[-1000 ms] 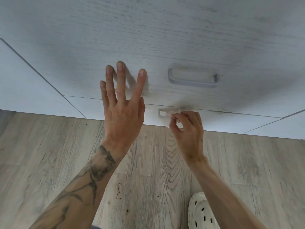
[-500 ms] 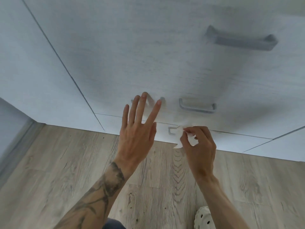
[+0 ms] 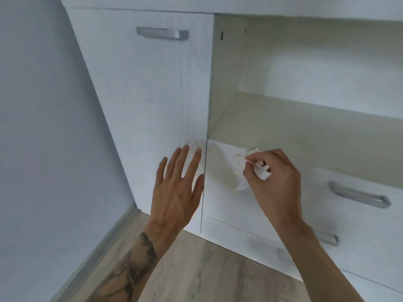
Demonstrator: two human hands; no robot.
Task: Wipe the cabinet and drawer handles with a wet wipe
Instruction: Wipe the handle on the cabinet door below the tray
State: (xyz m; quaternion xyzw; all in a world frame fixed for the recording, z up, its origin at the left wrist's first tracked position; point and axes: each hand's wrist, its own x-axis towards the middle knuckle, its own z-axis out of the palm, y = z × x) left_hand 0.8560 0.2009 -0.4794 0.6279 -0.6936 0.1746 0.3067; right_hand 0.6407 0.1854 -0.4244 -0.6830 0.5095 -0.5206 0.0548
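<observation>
Cabinet door [image 3: 152, 94]: matt whitish woodgrain. Handle [image 3: 162, 34]: brushed metal. Floor [image 3: 207, 269]: wood-look planks. Wipe [image 3: 244, 171]: soft, crumpled cloth.

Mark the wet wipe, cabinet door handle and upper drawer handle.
wet wipe [image 3: 241, 175]: head view, loose hanging part.
cabinet door handle [image 3: 162, 34]: head view, middle of the bar.
upper drawer handle [image 3: 358, 196]: head view, middle of the bar.

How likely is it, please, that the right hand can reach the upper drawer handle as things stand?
Probably yes: the right hand, gripping the wet wipe, is near the upper drawer handle, with only bare drawer front between them.
</observation>
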